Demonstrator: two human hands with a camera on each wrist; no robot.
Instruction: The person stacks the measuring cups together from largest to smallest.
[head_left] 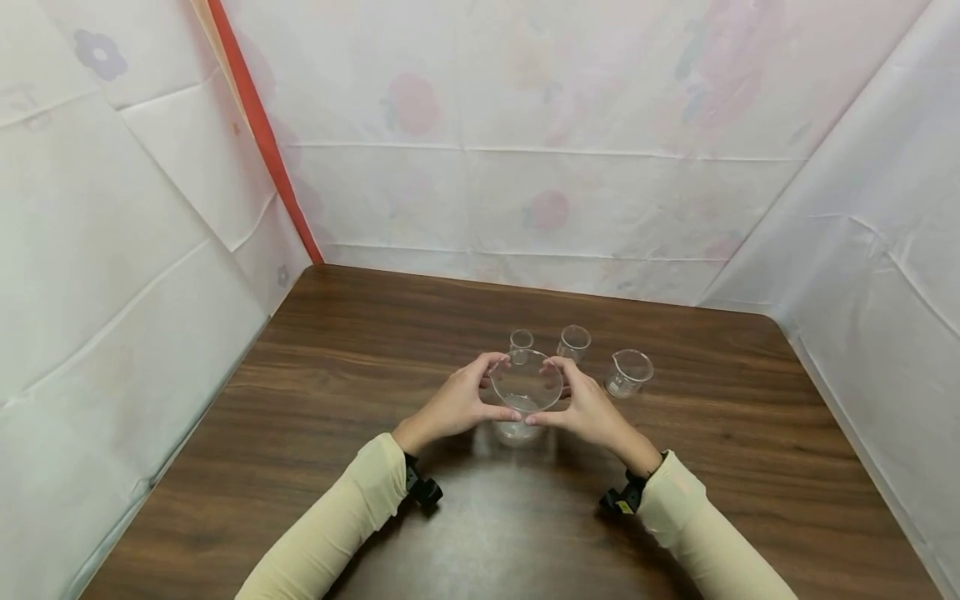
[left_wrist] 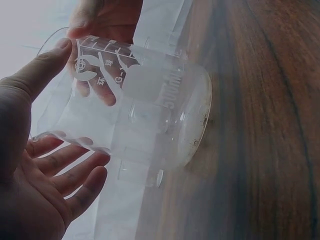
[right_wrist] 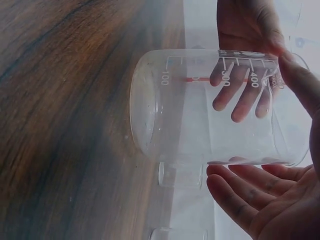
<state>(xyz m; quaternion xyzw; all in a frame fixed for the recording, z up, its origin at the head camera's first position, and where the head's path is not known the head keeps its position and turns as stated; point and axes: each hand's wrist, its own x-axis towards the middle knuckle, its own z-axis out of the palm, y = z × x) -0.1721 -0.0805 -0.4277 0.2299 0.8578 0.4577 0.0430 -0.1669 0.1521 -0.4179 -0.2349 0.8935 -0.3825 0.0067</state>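
Nearest my viewpoint, I am observing the left sleeve [head_left: 337, 517] and the right sleeve [head_left: 708, 529] extending over a dark wood worktop [head_left: 750, 442]. Beyond them, the left hand [head_left: 457, 402] and the right hand [head_left: 594, 408] are gripping one large glass beaker [head_left: 526, 390] between them. The fingers [left_wrist: 87, 194] of both hands are spreading wide and curving round its upper wall; the thumbs are pressing on the near side, just below the rim, tips close together. The left little finger is appearing to stand off the glass.

The large glass beaker is being held upright near the middle of the worktop and is appearing empty. I am not able to tell whether its base is touching the wood or hovering just above it. I am noting a white printed scale on the wall and specks around the base edge.

On handling, I am judging the piece to be stiff, fairly light, smooth enough to slip and brittle if knocked. I am recommending a hold on the straight wall below the rim, with even pressure from both sides, and advising against squeezing the thin lip.

Farther off, the right-hand beaker [head_left: 628, 373], the smallest beaker [head_left: 521, 340] and the middle beaker [head_left: 574, 340] are standing apart from one another. Past the worktop, a pale patterned cloth [head_left: 562, 108] is hanging.
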